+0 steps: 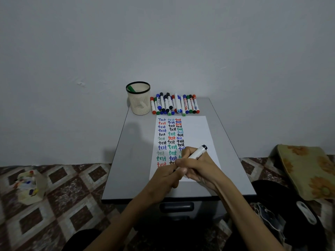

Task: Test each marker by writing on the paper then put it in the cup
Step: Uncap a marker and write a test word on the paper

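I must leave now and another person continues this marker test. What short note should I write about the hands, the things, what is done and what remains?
Right hand: grips a white marker, dark end up, writing end hidden between the hands over the paper.
Left hand: fingers curled, at the paper's near edge by the right hand; whether it holds a cap is hidden.
Cup: behind the paper, to the left, one green marker inside.
Done: nearly three columns of "test" written.
To do: finish this word, put the white marker in the cup, then test the pile of markers right of the cup.
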A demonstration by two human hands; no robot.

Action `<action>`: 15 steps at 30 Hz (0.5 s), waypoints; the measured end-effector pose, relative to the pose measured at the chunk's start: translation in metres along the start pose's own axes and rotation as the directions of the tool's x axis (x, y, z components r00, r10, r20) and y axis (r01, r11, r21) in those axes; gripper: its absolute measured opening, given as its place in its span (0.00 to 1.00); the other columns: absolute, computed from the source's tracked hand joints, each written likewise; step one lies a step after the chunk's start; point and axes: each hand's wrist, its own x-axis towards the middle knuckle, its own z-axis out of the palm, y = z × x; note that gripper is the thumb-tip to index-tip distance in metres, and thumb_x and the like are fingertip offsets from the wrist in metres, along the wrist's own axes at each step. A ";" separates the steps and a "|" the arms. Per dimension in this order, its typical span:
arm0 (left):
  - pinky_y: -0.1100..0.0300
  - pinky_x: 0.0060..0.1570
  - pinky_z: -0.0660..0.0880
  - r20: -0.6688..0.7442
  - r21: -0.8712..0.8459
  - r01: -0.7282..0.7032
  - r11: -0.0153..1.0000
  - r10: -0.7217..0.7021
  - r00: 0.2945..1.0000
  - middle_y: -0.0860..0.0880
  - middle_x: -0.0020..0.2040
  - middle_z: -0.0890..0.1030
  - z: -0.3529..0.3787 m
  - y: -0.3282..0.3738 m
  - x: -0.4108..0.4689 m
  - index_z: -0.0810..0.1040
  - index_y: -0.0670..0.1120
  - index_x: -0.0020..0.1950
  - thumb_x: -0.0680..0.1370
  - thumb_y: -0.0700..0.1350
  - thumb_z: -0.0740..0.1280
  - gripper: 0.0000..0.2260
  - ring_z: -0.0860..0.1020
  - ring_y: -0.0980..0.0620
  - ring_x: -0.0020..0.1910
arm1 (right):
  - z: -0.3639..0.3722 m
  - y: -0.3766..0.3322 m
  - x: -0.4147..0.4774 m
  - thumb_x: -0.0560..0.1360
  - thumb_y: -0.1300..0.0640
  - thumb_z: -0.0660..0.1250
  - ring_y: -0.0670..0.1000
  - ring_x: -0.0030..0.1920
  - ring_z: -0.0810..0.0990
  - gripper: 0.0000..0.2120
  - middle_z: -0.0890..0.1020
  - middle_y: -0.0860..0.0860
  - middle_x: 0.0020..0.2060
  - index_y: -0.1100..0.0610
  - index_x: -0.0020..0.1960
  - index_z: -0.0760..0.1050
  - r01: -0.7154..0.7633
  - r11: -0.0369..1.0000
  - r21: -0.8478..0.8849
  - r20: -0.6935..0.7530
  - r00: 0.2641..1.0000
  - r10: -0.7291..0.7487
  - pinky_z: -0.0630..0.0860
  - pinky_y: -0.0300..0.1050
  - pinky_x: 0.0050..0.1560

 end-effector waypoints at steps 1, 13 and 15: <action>0.73 0.30 0.66 -0.001 -0.030 0.017 0.999 -0.017 1.000 0.57 0.24 0.70 0.001 0.000 0.000 0.68 0.41 0.34 0.77 0.54 0.60 0.19 0.69 0.62 0.26 | 0.000 -0.001 0.000 0.73 0.74 0.66 0.47 0.20 0.66 0.15 0.73 0.51 0.24 0.61 0.33 0.66 0.000 1.000 0.001 0.013 1.000 0.000 0.62 0.34 0.19; 0.63 0.24 0.56 0.257 -0.319 0.249 0.914 -0.170 0.951 0.52 0.25 0.63 -0.004 0.010 -0.001 0.68 0.49 0.36 0.70 0.57 0.67 0.14 0.58 0.57 0.22 | -0.015 -0.001 0.002 0.68 0.70 0.69 0.50 0.21 0.71 0.11 0.71 0.57 0.29 0.65 0.33 0.68 0.108 0.988 -0.109 0.111 0.989 -0.095 0.63 0.36 0.20; 0.63 0.24 0.58 0.210 -0.264 0.199 0.944 -0.145 0.967 0.52 0.25 0.65 -0.005 0.009 -0.002 0.69 0.49 0.37 0.69 0.59 0.67 0.15 0.60 0.56 0.22 | -0.015 -0.005 0.002 0.69 0.71 0.69 0.50 0.22 0.71 0.10 0.72 0.56 0.29 0.65 0.34 0.69 0.119 0.983 -0.141 0.136 0.986 -0.100 0.64 0.37 0.21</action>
